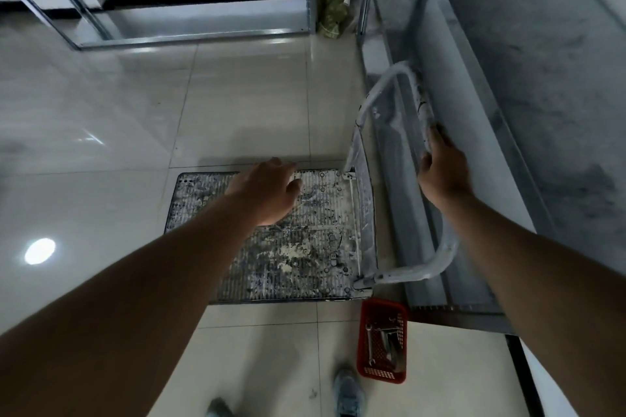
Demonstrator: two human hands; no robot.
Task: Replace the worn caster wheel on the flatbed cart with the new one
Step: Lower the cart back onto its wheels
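One flatbed cart [305,267] stands on the tiled floor. The right hand [443,169] grips its white handle [364,112]. The left hand [267,189] hangs slack-fingered over the deck, holding nothing. One red basket [381,376], a wrench [370,345] inside, sits beside it.

Flatbed cart [288,267] sits on tile floor [101,145], deck paint-spattered, handle [367,105] upright at its right end. Right hand [443,169] has its grip round the handle's top bar. Left hand [267,189] is over the cart deck, fingers loose, holding nothing; contact with the deck is unclear. Red basket [381,376] with a wrench [370,345] lies just beside the cart's near right corner. Metal shelving [189,41] stands beyond the cart.
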